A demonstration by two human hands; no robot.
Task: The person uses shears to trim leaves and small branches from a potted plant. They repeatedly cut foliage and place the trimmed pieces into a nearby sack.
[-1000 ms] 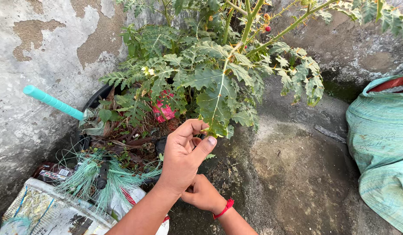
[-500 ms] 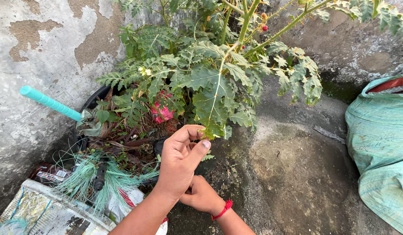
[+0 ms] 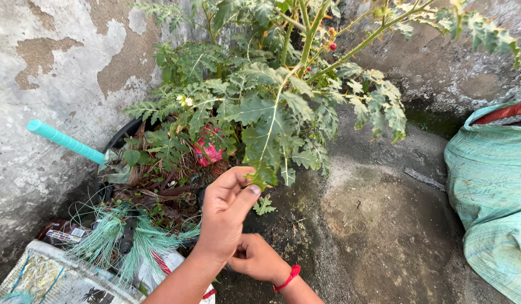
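Head camera looked down on two bare hands beside a leafy potted plant [image 3: 272, 107] in a corner of cracked, peeling concrete wall [image 3: 52, 73]. Left hand [image 3: 226, 211] was raised, its grip pressed together with thumb and forefinger pinching the tip of a drooping green leaf [image 3: 264, 171] at the plant's lower edge. Right hand [image 3: 259, 260], wearing a red wrist band [image 3: 287, 277], sat just below and partly behind the left wrist; its fingers were curled, but whether they held anything could not be told. Stems with small red berries [image 3: 332, 46] rose at the top. Foliage hid much of the dark pot [image 3: 121, 135], where a pink object [image 3: 207, 152] showed between leaves. A turquoise handle [image 3: 63, 141] jutted out from the pot's left side. Nearer the camera lay a tangle of pale green strings [image 3: 111, 239] and a printed woven sack [image 3: 52, 278]. A small cut leaf [image 3: 264, 205] lay on the damp concrete floor [image 3: 379, 225]. A green woven sack [image 3: 488, 186] stood well apart at the right edge.
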